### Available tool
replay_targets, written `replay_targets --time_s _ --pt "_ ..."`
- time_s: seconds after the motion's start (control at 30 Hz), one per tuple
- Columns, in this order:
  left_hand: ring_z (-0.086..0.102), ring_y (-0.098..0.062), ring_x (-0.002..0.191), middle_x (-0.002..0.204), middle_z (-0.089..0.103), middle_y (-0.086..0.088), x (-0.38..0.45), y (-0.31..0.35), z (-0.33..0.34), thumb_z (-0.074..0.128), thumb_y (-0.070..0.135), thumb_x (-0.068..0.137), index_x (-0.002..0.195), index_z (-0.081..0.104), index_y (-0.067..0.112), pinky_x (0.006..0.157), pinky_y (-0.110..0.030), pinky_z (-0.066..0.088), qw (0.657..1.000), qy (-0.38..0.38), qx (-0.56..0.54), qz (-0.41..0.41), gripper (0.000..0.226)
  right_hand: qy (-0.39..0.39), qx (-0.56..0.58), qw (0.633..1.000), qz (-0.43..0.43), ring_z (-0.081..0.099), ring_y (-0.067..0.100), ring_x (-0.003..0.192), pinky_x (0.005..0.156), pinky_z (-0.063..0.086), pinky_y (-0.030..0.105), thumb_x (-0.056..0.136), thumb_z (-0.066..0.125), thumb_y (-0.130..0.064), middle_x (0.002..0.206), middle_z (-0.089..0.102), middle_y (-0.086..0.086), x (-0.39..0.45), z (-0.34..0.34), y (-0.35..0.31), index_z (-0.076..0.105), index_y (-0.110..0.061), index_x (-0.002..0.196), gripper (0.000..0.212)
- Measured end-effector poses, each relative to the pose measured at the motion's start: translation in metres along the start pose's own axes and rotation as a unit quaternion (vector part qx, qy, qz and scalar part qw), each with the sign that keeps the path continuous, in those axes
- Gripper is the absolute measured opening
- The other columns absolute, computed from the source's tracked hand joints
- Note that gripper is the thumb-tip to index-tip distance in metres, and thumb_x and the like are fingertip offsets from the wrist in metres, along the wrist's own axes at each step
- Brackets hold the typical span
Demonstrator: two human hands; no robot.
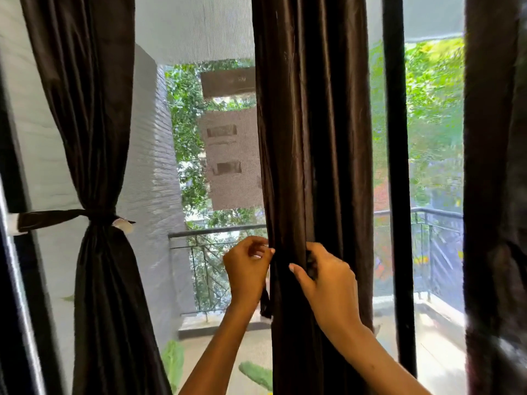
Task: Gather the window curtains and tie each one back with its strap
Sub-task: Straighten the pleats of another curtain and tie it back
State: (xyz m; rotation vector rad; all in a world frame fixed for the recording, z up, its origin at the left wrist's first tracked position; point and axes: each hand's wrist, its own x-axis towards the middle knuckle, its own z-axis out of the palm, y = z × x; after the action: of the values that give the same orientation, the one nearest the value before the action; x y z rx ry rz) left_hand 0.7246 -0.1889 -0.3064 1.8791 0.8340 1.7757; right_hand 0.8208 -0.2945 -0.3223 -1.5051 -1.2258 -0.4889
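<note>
My left hand (246,266) pinches the middle curtain (310,166) at its left edge and my right hand (328,283) grips the folds, fingers closed around the dark strap (265,302) (its tail dangling), to cinch it like the tied left curtain (97,138).

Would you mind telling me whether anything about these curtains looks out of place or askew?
Nothing looks damaged. The left curtain is cinched by its strap; the middle curtain hangs loose while both hands, left hand and right hand, work at it. A dark strap end dangles below the left hand.
</note>
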Motion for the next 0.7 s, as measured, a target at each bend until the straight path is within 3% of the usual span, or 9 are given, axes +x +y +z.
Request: replay_targets --time_s 0.1,0.2,0.27,0.33,0.43,0.5,0.57,0.63,0.7 --pt "0.064 0.001 0.071 0.074 0.068 0.006 0.003 -0.009 -0.013 0.074 0.001 0.076 0.08 0.071 0.011 0.065 -0.009 0.049 1.0 -0.019 -0.009 0.02 0.012 0.069 0.005 0.998 -0.012 0.064 0.018 0.074 0.055 0.04 0.017 0.079 0.072 -0.004 0.094 0.062 -0.001 -0.002 0.015 -0.003 0.061 -0.011 0.106 0.031" --pt "0.066 -0.001 0.072 0.077 0.071 0.004 -0.001 -0.006 -0.028 0.074 0.002 0.077 0.081 0.072 0.012 0.067 -0.011 0.051 0.998 -0.039 -0.039 0.027 0.011 0.101 -0.026 0.993 -0.061 0.064 0.022 0.079 0.052 0.051 0.027 0.071 0.069 0.01 0.098 0.06 0.003 -0.005 0.033 -0.008 0.062 -0.009 0.111 0.044" --pt "0.068 0.0 0.071 0.075 0.072 0.007 -0.005 -0.001 -0.037 0.074 0.005 0.078 0.081 0.074 0.017 0.069 -0.013 0.053 0.996 -0.064 -0.054 0.029 0.012 0.083 -0.057 0.99 -0.094 0.062 0.023 0.082 0.047 0.052 0.032 0.068 0.067 0.012 0.099 0.058 0.005 -0.01 0.049 -0.014 0.062 -0.009 0.121 0.057" --pt "0.068 0.002 0.071 0.074 0.072 0.011 -0.007 0.004 -0.045 0.074 0.01 0.079 0.082 0.076 0.02 0.069 -0.012 0.052 0.995 -0.077 -0.063 0.033 0.011 0.036 -0.071 0.993 -0.089 0.056 0.017 0.086 0.045 0.045 0.028 0.071 0.064 0.009 0.103 0.055 0.003 -0.016 0.062 -0.019 0.055 -0.015 0.132 0.067" --pt "0.067 0.006 0.069 0.066 0.069 0.021 -0.007 0.006 -0.055 0.076 0.018 0.078 0.08 0.077 0.025 0.066 -0.007 0.049 0.994 -0.074 -0.066 0.035 0.007 -0.024 -0.062 0.993 -0.1 0.053 0.017 0.09 0.05 0.047 0.03 0.079 0.058 0.0 0.111 0.049 -0.001 -0.022 0.071 -0.025 0.053 -0.016 0.13 0.054" --pt "0.066 0.007 0.068 0.067 0.07 0.017 -0.004 0.003 -0.058 0.078 0.018 0.075 0.079 0.077 0.021 0.066 -0.007 0.048 0.996 -0.058 -0.061 0.024 0.005 -0.057 -0.029 0.99 -0.129 0.057 0.019 0.095 0.058 0.053 0.033 0.081 0.056 -0.009 0.117 0.05 0.0 -0.023 0.072 -0.026 0.056 -0.014 0.126 0.045" --pt "0.065 0.008 0.065 0.069 0.071 0.008 0.003 -0.003 -0.061 0.079 0.014 0.074 0.078 0.076 0.017 0.065 -0.006 0.048 0.999 -0.027 -0.04 0.01 0.006 -0.076 0.049 0.991 -0.099 0.056 0.014 0.106 0.078 0.051 0.026 0.082 0.052 -0.018 0.124 0.05 -0.002 -0.018 0.073 -0.027 0.058 -0.017 0.128 0.047" --pt "0.064 0.008 0.065 0.069 0.071 0.004 0.01 -0.01 -0.064 0.079 0.012 0.073 0.08 0.075 0.013 0.064 -0.005 0.048 1.0 -0.008 -0.019 0.0 0.008 -0.029 0.116 0.993 -0.025 0.047 0.014 0.125 0.1 0.035 0.017 0.086 0.052 -0.025 0.138 0.044 0.001 -0.011 0.079 -0.021 0.056 -0.016 0.131 0.046" --pt "0.066 0.003 0.067 0.071 0.072 0.004 0.014 -0.015 -0.067 0.08 0.013 0.074 0.083 0.075 0.013 0.067 -0.009 0.052 1.0 -0.004 0.0 -0.004 0.01 -0.003 0.114 0.992 0.057 0.023 0.018 0.143 0.112 0.02 0.021 0.09 0.06 -0.035 0.155 0.021 0.007 0.001 0.084 -0.015 0.032 -0.014 0.146 0.066"
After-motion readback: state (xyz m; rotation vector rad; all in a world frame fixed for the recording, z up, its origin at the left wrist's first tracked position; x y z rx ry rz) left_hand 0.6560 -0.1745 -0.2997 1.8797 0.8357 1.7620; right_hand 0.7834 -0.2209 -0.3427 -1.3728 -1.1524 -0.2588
